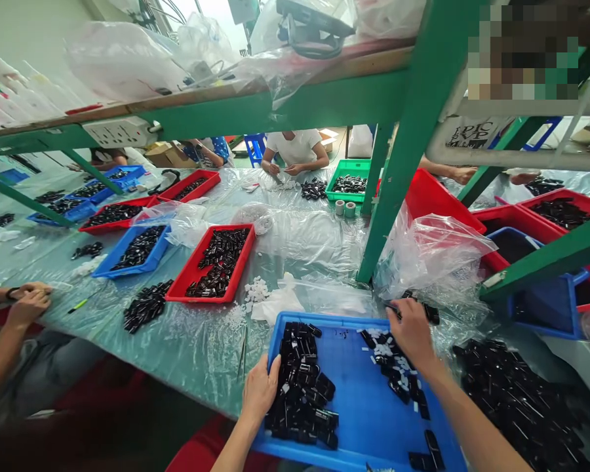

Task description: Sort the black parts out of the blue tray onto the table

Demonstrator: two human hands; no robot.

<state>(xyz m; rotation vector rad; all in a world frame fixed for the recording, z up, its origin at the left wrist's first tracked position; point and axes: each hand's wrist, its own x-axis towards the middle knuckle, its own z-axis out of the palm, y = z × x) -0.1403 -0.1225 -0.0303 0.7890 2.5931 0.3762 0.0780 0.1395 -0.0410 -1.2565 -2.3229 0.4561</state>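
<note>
Before me is a blue tray point(358, 393). Glossy black plastic pieces point(302, 387) are heaped along its left side. More black pieces, mixed with small white bits point(398, 367), lie along the right side. My left hand point(261, 390) is closed on the tray's left rim, its thumb over the edge. Over the tray's far right corner, my right hand point(413, 331) has its fingers bent together around a small black piece, mostly hidden by the fingers. Several loose black pieces point(430, 313) lie just beyond that hand.
Tweezers point(242, 354) and white bits point(256, 292) lie left of the tray. A red tray point(243, 262) of black pieces stands beyond. A green post point(398, 170) rises behind my tray. A large black heap point(516, 400) sits at right. A co-worker's hands point(29, 301) are at left.
</note>
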